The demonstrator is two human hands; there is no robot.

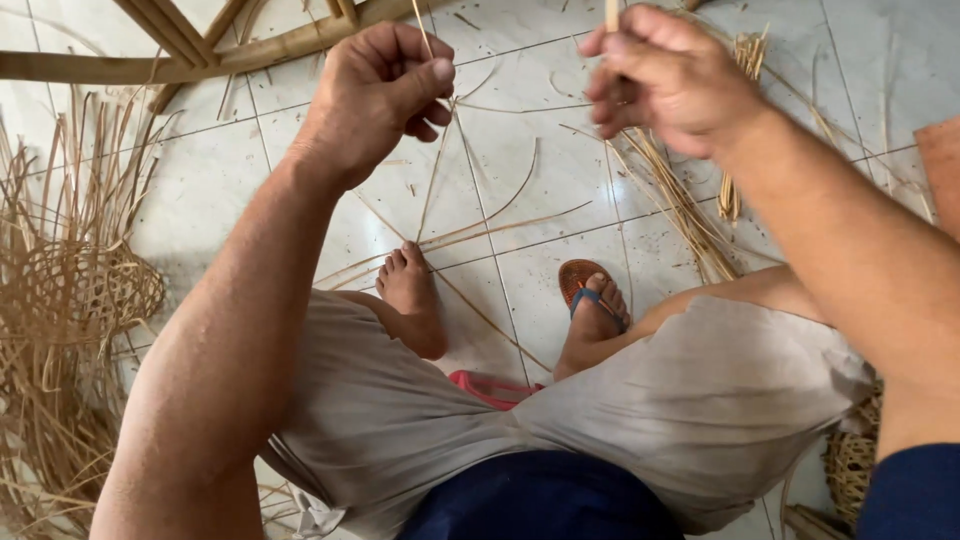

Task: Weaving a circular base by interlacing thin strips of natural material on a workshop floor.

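Two hands pinching bamboo strips above a tiled floor

Two knees in grey shorts [640, 400] fill the lower frame, with one bare foot and one orange sandal [585, 285] on the tiled floor [200, 190]. Higher up, the left hand [375, 95] is closed, thumb and fingers pinching a thin bamboo strip [425, 35] at upper centre. At upper right, the right hand [665, 75] is closed on a thicker strip [611, 12]. A half-woven basket [75, 295] lies at left.
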